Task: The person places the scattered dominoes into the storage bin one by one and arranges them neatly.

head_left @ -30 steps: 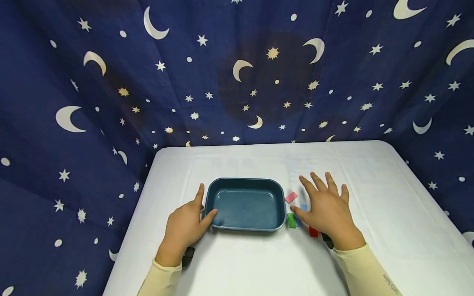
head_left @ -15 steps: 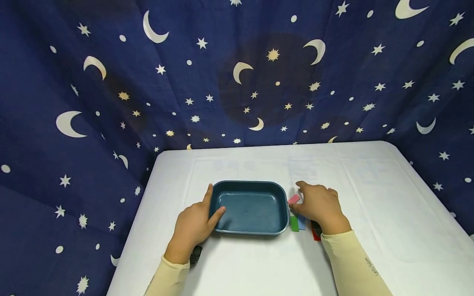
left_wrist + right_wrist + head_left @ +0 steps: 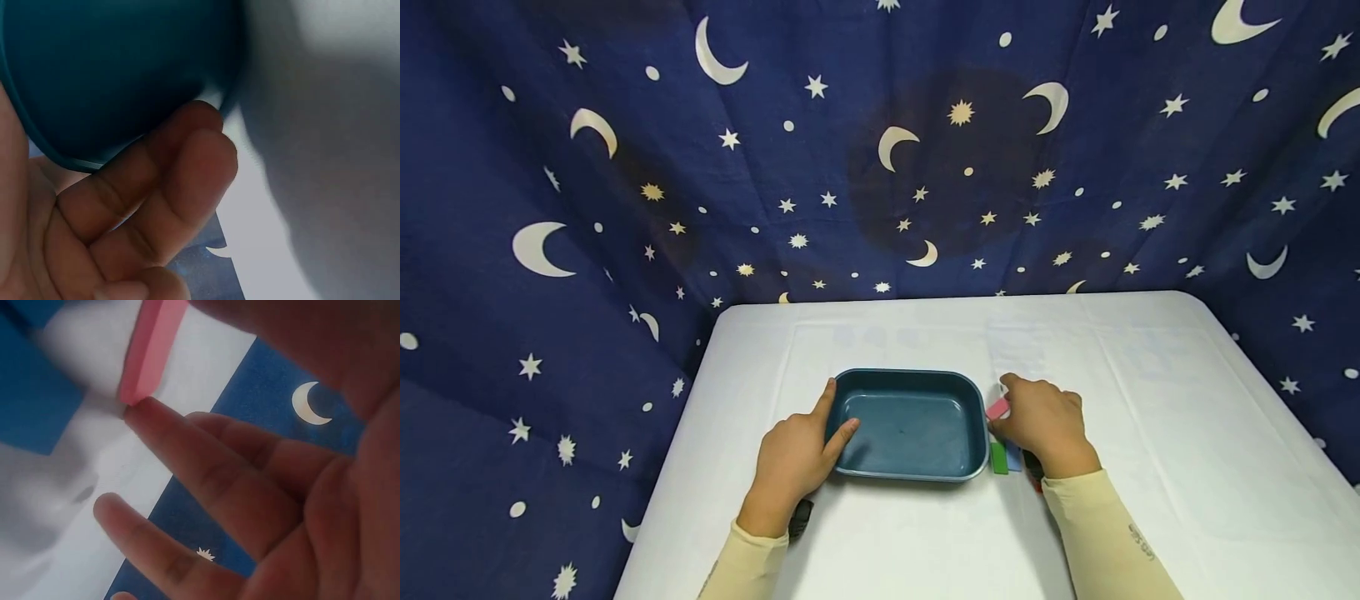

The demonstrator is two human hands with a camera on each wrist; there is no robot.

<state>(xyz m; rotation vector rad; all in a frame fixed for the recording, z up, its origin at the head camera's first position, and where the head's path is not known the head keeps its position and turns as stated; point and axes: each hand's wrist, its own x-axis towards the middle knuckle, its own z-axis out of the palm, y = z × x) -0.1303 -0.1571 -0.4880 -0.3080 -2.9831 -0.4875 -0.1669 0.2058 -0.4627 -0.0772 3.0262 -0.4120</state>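
Note:
On the white table sits a dark teal plastic tray [image 3: 906,477]. My left hand [image 3: 797,454] holds its left end, thumb over the rim and fingers outside; the left wrist view shows those fingers [image 3: 194,181] curled against the tray's outer wall. Just beyond the tray's right end, my right hand [image 3: 1045,421] pinches a small pink block [image 3: 997,408]. Up close in the right wrist view, the pink block [image 3: 150,353] stands tilted, one end at a fingertip [image 3: 147,412] and the thumb side above.
A green block [image 3: 999,458] and a light blue block [image 3: 1013,457] lie side by side below the right hand. A red block [image 3: 1038,485] is mostly hidden under the right wrist. A navy curtain with moons and stars [image 3: 850,167] rises behind the table.
My right hand has come down from spread fingers and closed on the pink block. The left hand has shifted slightly right at the tray's end. The view has moved a little.

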